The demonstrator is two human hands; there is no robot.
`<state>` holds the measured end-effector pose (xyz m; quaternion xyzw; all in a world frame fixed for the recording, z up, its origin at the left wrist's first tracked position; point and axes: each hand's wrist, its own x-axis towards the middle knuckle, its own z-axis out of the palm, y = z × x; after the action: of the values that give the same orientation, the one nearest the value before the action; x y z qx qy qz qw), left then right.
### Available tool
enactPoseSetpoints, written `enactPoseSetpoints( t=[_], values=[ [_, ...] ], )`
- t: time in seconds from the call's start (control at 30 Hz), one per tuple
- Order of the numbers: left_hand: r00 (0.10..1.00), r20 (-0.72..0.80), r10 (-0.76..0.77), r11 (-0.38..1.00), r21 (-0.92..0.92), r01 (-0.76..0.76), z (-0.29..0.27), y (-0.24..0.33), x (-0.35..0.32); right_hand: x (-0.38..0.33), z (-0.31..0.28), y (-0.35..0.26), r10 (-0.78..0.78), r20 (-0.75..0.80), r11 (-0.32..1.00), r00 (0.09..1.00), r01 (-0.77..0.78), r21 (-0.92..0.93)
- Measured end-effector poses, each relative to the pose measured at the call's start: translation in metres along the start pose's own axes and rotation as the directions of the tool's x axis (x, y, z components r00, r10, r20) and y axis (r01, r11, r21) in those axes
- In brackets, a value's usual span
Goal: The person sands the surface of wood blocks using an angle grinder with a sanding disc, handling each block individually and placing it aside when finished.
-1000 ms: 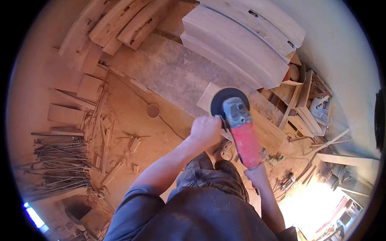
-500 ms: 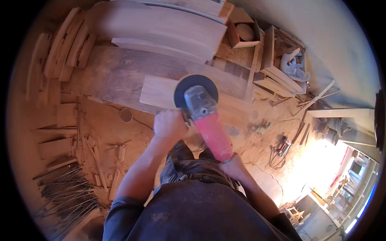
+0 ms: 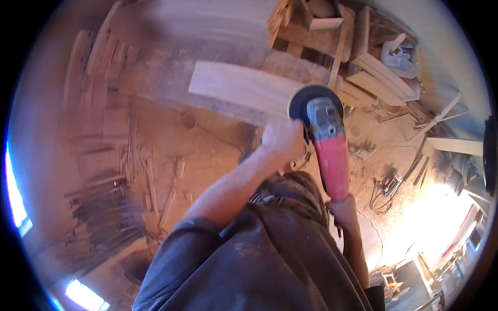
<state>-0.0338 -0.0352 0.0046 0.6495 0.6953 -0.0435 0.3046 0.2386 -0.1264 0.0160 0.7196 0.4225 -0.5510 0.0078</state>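
Red sander (image 3: 333,160): right of the middle of the frame, with its long body pointing down toward the lower edge.
Round pad (image 3: 299,108): dark with a yellow rim, at the sander's top end, over the right end of a pale board (image 3: 238,85) (I cannot tell if the two touch).
Pale board: long and flat, lying on the worktop (image 3: 163,83) in the upper middle.
Left hand (image 3: 282,137): closed, fingers curled round the side of the sander, next to its gray head (image 3: 324,116).
Right hand (image 3: 343,210): closed too, wrapped round the back end of the red body.
Open box (image 3: 326,23): top right, with a round thing (image 3: 321,8) inside.
Wooden crate (image 3: 381,78): upper right, holding a whitish bag (image 3: 399,62).
Dark rods (image 3: 106,212): a messy, blurry heap at the lower left.
Small red tool (image 3: 392,183): on the dusty floor (image 3: 218,163), right side, beside a black cord (image 3: 381,201).
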Motion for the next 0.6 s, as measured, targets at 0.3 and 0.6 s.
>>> enactPoseSetpoints(
  t=[0.3, 0.6],
  values=[
    [0.949, -0.224, -0.221, 0.974, -0.093, 0.205, -0.023, -0.092, -0.019, 0.035, 0.043, -0.074, -0.142, 0.200, 0.990, 0.970, 0.144, 0.004],
    [0.871, -0.461, -0.170, 0.985, -0.071, 0.155, -0.001, -0.081, -0.035, 0.046, 0.026, -0.053, -0.160, 0.195, 0.979, 0.968, 0.181, -0.096]
  ],
)
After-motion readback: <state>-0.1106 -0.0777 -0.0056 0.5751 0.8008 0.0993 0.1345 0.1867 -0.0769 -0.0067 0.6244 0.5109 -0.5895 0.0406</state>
